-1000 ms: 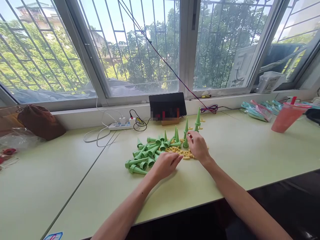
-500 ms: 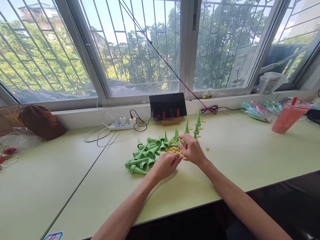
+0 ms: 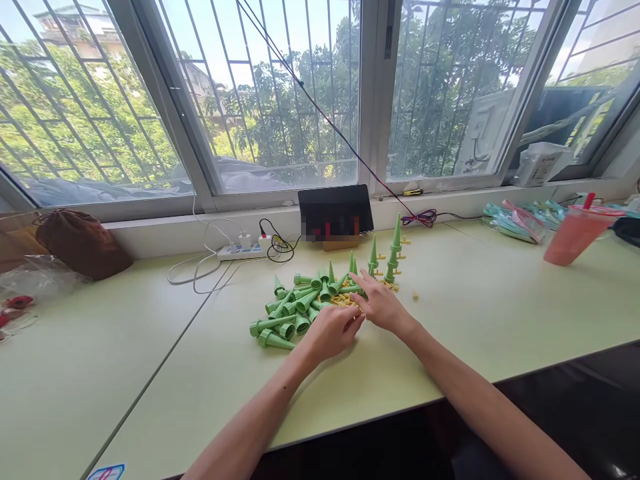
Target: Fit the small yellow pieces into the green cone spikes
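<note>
The left hand (image 3: pixel 331 331) is low over the table (image 3: pixel 210 393), thumb and fingers drawn close together; whether a small piece is pinched between them cannot be told. The right hand (image 3: pixel 384 305) is just beside it, fingers parted and reaching toward the left hand's fingertips, with nothing seen in its grasp.

The yellow pieces (image 3: pixel 342 301) lie loose just beyond the left hand's fingertips and beside the right hand's fingers, partly hidden by both. The pile of green cones (image 3: pixel 300 304) spreads to the left of them, its nearer edge just beside the left hand; most lie on their sides. Beyond the right hand stand a tall green stack (image 3: pixel 395 252) and a shorter green stack (image 3: pixel 373 255), both upright, with yellow pieces sticking out from their sides. A lone yellow piece (image 3: pixel 415 296) lies to the right of the right hand, apart from the rest. Farther back, a black tablet (image 3: pixel 336 208) leans near the window ledge.
</note>
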The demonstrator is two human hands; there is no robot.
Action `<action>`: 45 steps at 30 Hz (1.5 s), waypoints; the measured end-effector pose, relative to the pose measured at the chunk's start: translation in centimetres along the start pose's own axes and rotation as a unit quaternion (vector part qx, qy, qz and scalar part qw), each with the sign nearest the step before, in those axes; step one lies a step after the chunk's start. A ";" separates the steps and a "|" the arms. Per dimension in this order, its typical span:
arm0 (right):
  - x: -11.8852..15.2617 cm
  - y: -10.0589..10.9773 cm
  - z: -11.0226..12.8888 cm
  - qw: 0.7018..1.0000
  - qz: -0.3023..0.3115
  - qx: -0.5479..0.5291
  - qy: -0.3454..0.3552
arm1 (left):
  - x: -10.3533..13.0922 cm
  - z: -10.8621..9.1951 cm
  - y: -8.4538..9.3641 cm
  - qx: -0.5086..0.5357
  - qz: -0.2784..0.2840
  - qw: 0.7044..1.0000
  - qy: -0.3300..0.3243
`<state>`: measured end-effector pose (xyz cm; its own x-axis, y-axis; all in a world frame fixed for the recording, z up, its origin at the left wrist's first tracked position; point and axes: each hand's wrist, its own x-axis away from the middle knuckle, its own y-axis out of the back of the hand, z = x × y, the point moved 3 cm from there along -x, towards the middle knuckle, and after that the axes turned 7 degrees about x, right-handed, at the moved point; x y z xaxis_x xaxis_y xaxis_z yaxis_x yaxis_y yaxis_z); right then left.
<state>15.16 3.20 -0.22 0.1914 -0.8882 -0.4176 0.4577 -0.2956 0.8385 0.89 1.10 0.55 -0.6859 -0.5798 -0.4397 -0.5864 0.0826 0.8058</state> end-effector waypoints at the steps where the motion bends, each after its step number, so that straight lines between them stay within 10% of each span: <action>1: 0.0 -0.1 0.0 1.000 0.008 -0.001 -0.002 | 0.0 0.0 0.0 -0.001 0.001 1.000 0.000; 45: -1.3 -1.0 -1.0 0.993 -0.011 -0.113 0.028 | -0.1 0.0 -0.2 0.002 0.009 1.000 0.023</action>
<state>15.38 5.04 -0.84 0.2242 -0.8602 -0.4580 0.6437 -0.2222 0.7324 1.09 1.11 0.42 -0.6758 -0.6144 -0.4072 -0.5762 0.0959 0.8117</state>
